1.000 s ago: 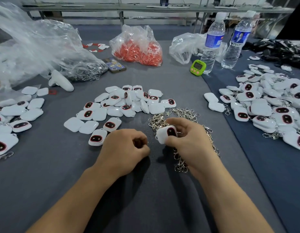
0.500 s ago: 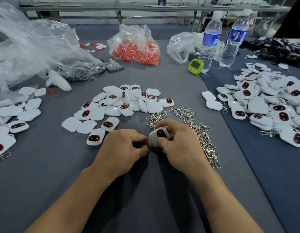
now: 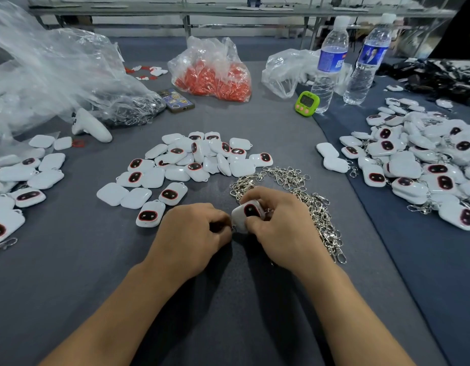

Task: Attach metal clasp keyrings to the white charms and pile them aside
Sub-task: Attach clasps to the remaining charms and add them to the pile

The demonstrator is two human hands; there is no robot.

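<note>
Currently held: white charm (image 3: 248,213), low over the surface (image 3: 228,307), just beside the keyring pile (image 3: 307,196).
Right grip: right hand (image 3: 278,233) curled round the charm's body.
Left grip: left hand (image 3: 191,233) pinched on a clasp keyring (image 3: 233,229), mostly hidden, at the charm's corner.
Handling: probably light, hard and glossy-slick; hold it by the edges, leaving the loop free.

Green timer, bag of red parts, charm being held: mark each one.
Green timer (image 3: 307,100): head view, on its dark screen.
Bag of red parts (image 3: 215,81): head view, on its red-filled lower half.
Held white charm (image 3: 251,210): head view, on its dark face.
</note>
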